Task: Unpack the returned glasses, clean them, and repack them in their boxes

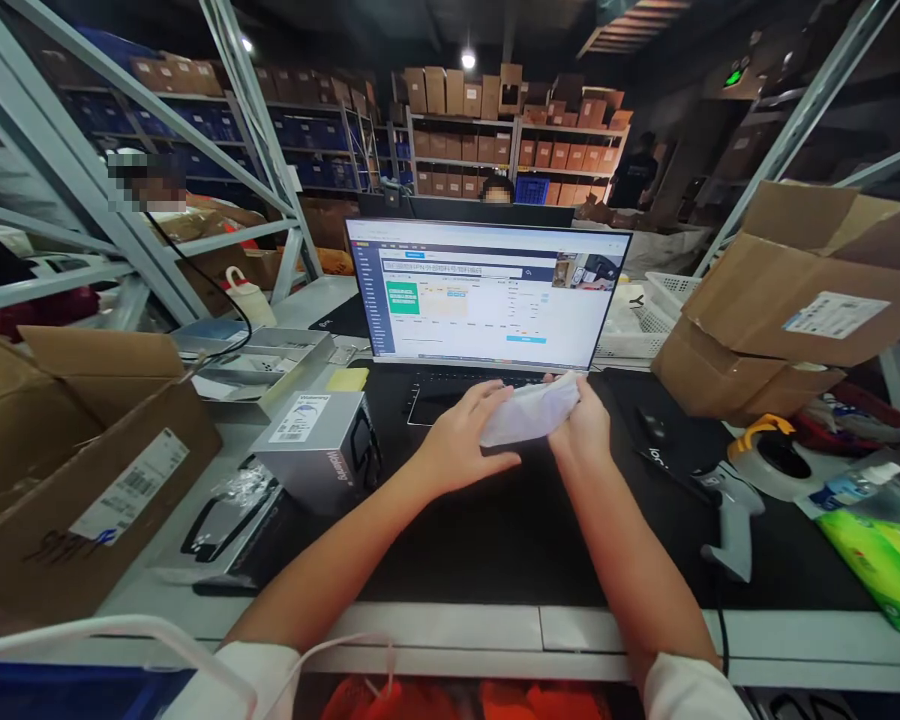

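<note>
A white packet (532, 412), thin and soft-looking, is held up over the desk in front of the laptop. My right hand (583, 425) grips its right end, with fingers wrapped around the edge. At the left end, my left hand (457, 440) has its fingers against the packet and its thumb spread below. What the white wrapping contains is hidden. Left of my left hand stands a grey product box (319, 440) with a white label on top. Beside it lies a flat package in clear plastic (225, 525).
A lit laptop (487, 300) stands behind my hands on a black mat (465, 550). Open cartons flank the desk, one left (67, 470) and others stacked right (795, 290). A barcode scanner (735, 520), tape roll (772, 460) and green pack (881, 560) lie at right.
</note>
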`<state>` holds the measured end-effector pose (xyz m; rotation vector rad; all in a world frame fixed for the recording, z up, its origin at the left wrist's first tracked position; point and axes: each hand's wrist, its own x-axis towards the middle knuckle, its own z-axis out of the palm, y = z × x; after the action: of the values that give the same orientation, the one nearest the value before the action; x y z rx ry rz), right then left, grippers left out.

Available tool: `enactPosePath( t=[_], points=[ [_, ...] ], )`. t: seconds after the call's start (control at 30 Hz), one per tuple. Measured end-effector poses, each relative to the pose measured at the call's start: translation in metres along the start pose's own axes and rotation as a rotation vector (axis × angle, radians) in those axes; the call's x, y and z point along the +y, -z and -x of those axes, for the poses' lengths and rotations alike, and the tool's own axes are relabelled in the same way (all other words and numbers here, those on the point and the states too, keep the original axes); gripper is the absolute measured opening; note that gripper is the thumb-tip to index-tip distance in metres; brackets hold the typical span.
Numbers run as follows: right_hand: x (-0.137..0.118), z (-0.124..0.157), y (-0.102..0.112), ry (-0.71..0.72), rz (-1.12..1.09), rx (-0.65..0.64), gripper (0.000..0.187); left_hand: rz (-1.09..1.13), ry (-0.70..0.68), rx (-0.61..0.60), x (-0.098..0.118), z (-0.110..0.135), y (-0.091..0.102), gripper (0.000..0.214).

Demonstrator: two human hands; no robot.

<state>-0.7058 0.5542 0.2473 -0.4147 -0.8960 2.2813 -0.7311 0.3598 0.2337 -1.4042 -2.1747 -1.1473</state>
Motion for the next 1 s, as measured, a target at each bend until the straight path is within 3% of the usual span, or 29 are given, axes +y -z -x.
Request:
enactPosePath(
  t=[0.07,0.17,0.3,0.47,0.53,0.63,0.77,0.9,1.0],
  points=[
    [0.003,0.011,-0.007,-0.036,0.010,-0.091,0.023,0.076,0.170,0.032,-0.004,0.002,0.001,0.063],
    [0.000,0.020,-0.009,0.067,0.038,-0.247,0.025,0.287,0.425,0.110,-0.016,0.002,0.002,0.056],
    [-0.006,0.016,-0.001,0.293,0.235,-0.332,0.023,0.587,0.512,0.118,-0.024,0.002,0.006,0.063],
    [-0.013,0.005,0.010,0.548,0.504,-0.412,0.015,0.403,0.471,0.148,-0.023,0.003,0.013,0.056],
    [-0.021,0.002,0.014,0.590,0.561,-0.443,0.027,0.317,0.433,0.157,-0.022,0.004,0.016,0.052],
    [-0.035,-0.002,0.019,0.595,0.736,-0.492,0.033,0.236,0.345,0.189,-0.021,0.005,0.020,0.045],
    [-0.049,-0.006,0.025,0.489,0.886,-0.627,0.006,0.154,0.213,0.238,-0.021,0.006,0.022,0.039],
    [-0.054,-0.008,0.030,0.485,0.942,-0.721,0.028,0.141,0.174,0.244,-0.021,0.007,0.024,0.039],
    [-0.057,-0.007,0.031,0.551,1.073,-0.743,0.023,0.194,0.225,0.230,-0.020,0.006,0.024,0.041]
  ],
)
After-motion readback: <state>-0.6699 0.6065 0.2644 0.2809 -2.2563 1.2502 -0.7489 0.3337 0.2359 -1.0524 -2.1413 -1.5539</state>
